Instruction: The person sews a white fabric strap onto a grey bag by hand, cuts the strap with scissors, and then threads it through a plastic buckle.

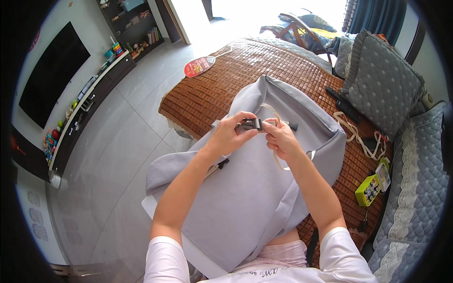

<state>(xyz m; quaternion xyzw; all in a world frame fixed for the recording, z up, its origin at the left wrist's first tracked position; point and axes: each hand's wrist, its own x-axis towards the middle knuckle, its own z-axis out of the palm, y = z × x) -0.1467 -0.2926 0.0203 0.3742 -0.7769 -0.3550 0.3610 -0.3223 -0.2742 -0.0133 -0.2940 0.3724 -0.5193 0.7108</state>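
A black plastic buckle point(251, 124) is pinched in my left hand point(227, 136), whose thumb and fingers close on its side. Against the buckle's right end, my right hand point(282, 138) grips a thin cream strap point(278, 162), which loops above and below the fingers. Whether the strap passes through the buckle is hidden by the fingertips. Both hands are above a large light-grey fabric cover point(236, 198) spread across my lap. Another black clip point(223, 163) on a cream strap lies under my left forearm. A dark piece point(293, 126) shows just beyond my right fingers.
A white board edge point(203, 257) shows under the fabric. On the brown tiled mat point(222, 80) lie a red hand fan point(198, 67), a coiled white cord point(354, 129) and a green box of thread spools point(369, 189). Grey cushions point(382, 87) stand right; a long cabinet point(89, 104) lines the left wall.
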